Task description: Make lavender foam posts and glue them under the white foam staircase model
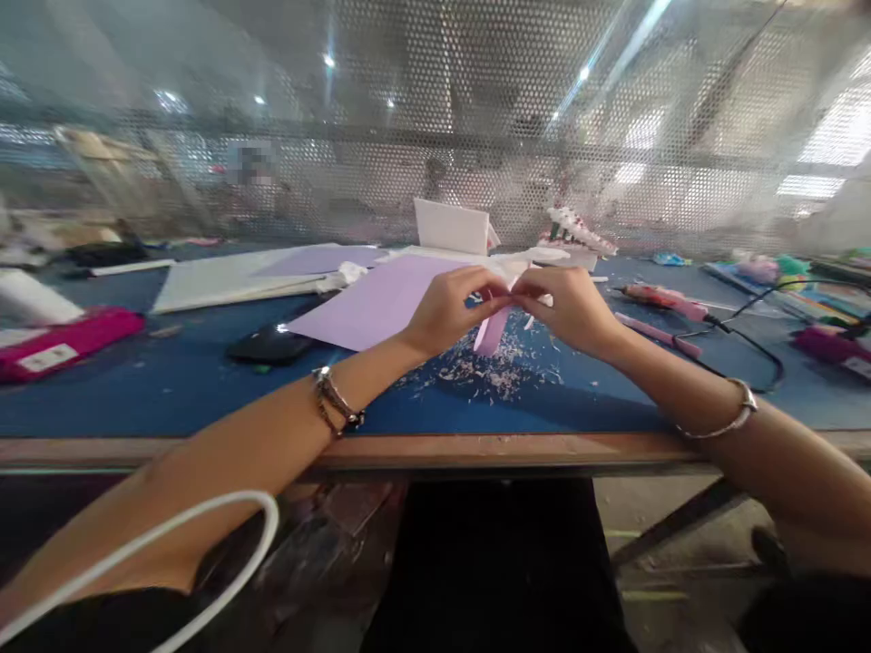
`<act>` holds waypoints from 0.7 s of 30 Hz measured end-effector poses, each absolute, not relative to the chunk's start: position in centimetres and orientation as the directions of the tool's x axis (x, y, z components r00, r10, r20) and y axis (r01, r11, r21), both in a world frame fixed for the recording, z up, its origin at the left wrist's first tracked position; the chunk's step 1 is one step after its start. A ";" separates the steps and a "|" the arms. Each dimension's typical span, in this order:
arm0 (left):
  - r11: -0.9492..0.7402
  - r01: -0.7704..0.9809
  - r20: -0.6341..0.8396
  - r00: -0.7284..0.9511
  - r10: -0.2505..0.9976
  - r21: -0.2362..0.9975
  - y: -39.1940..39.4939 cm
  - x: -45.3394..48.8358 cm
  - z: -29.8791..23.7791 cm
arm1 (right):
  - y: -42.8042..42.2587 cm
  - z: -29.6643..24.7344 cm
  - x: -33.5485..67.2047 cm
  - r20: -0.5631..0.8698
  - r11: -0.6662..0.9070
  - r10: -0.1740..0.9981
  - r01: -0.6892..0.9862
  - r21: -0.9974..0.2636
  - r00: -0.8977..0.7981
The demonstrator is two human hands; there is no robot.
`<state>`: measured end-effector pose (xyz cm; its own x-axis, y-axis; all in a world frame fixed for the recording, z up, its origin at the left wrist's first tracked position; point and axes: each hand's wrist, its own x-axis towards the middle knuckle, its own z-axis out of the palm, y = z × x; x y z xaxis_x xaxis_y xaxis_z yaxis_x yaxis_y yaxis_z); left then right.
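My left hand [455,307] and my right hand [566,304] meet above the blue tabletop, thumbs and fingertips pinched close together. Between them they grip a strip of pinkish-purple paper [491,336], whose looped end hangs below the fingers. The top of the strip is hidden behind my fingertips. Under the hands lies a scatter of small white and pale pink paper shreds [500,374]. A large lilac sheet [381,297] lies just behind and left of my left hand.
A black computer mouse [270,345] sits left of the sheet. A pink-handled corded tool [663,299] and a pink stick [657,334] lie at right. Magenta rolls [102,336] stand at far left. Behind are a white box-like piece [451,227] and a perforated metal screen [381,118].
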<state>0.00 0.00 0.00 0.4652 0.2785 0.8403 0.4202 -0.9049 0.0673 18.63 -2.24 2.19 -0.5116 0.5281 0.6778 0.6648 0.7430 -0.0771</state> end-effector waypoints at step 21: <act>-0.887 0.462 0.831 0.493 0.258 0.001 0.1 -0.2 0.0 | -2.2 2.1 18.5 0.612 0.729 0.600 0.667 -0.153 -0.516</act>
